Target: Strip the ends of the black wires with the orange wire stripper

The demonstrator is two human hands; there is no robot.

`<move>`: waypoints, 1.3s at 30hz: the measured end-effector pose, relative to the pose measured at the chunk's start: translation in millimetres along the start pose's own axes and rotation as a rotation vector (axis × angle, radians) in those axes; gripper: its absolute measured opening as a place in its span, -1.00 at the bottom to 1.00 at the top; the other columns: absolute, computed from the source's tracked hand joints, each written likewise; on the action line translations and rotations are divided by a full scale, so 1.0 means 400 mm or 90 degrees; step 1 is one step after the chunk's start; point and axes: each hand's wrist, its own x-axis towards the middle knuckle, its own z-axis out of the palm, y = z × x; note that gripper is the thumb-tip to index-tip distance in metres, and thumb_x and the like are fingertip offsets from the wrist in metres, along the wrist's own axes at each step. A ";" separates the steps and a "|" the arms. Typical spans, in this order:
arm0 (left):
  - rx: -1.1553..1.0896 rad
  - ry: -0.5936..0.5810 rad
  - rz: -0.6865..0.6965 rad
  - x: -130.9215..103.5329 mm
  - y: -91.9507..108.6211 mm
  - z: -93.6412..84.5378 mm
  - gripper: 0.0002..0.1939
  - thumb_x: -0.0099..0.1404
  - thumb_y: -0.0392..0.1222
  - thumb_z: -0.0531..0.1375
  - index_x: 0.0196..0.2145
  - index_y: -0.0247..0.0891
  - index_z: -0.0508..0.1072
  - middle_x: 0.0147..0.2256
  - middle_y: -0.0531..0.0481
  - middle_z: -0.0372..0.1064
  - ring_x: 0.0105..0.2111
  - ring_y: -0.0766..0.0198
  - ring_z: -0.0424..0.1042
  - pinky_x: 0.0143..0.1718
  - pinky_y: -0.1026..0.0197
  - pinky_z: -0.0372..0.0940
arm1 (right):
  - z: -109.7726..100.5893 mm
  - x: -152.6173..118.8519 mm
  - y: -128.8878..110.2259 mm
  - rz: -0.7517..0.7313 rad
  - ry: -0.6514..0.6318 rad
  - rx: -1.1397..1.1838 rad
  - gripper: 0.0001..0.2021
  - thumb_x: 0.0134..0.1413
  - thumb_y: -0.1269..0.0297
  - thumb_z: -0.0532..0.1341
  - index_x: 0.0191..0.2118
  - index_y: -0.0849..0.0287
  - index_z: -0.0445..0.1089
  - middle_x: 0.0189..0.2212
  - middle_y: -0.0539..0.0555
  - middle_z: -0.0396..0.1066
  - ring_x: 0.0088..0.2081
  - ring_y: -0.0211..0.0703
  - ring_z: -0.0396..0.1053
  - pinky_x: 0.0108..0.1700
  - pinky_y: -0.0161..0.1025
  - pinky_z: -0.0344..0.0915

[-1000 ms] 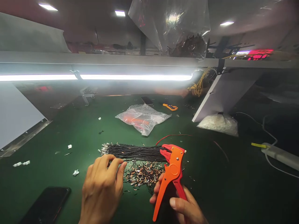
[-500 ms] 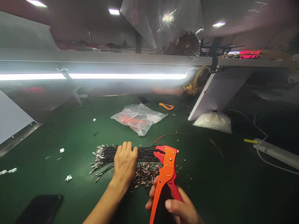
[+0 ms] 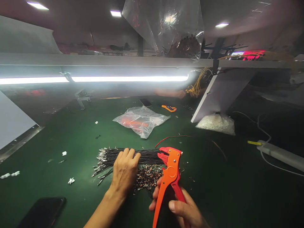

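Observation:
A bundle of black wires [image 3: 149,156] lies across the green table, its silvery tips fanned out at the left end. My left hand [image 3: 126,169] rests over the bundle with its fingers curled round the wires. My right hand [image 3: 185,207] is wrapped round the handles of an orange and red wire stripper [image 3: 171,171], which stands upright with its handles apart. The stripper's red jaws are at the right end of the bundle; whether a wire sits between them I cannot tell. Below the bundle, between my hands, is a pile of short wire scraps [image 3: 148,177].
Beyond the wires lie a clear plastic bag [image 3: 142,120] with something orange inside, an orange tool [image 3: 169,108] and a dark phone [image 3: 145,102]. A black phone [image 3: 42,212] is at the near left. A white-filled bag [image 3: 216,123] and a power strip [image 3: 282,155] are at right.
My left hand has shifted slightly left along the bundle. The stripper in my right hand has moved a little to the right and up.

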 end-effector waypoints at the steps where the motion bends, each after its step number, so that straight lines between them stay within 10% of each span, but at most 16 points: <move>1: -0.003 -0.001 -0.005 -0.003 -0.001 0.001 -0.68 0.27 -0.52 0.03 -0.37 -0.18 0.48 -0.39 -0.04 0.35 -0.32 0.12 0.31 -0.30 0.12 0.17 | -0.001 0.000 0.001 0.000 -0.005 0.002 -0.60 -0.01 0.22 0.35 -0.01 0.16 0.42 -0.17 0.14 0.49 -0.16 0.19 0.53 -0.05 0.13 0.35; 20: -0.061 0.029 0.028 -0.028 -0.011 -0.030 -0.60 0.16 -0.63 0.02 -0.38 -0.15 0.46 -0.35 -0.01 0.28 -0.33 0.19 0.29 -0.58 0.27 0.00 | -0.002 -0.003 -0.004 -0.016 -0.032 -0.021 -0.61 0.03 0.17 0.33 0.00 0.12 0.39 -0.18 0.12 0.47 -0.16 0.12 0.51 -0.04 0.06 0.33; 39: -0.172 0.054 0.068 -0.137 0.025 -0.023 -0.72 0.26 -0.56 0.04 -0.34 -0.22 0.40 -0.33 -0.02 0.30 -0.32 0.22 0.33 -0.46 0.33 0.30 | 0.003 -0.020 -0.010 -0.011 0.097 -0.369 -0.51 0.14 0.09 0.17 0.14 0.16 0.19 -0.25 0.14 0.42 -0.22 0.07 0.34 -0.08 0.08 0.25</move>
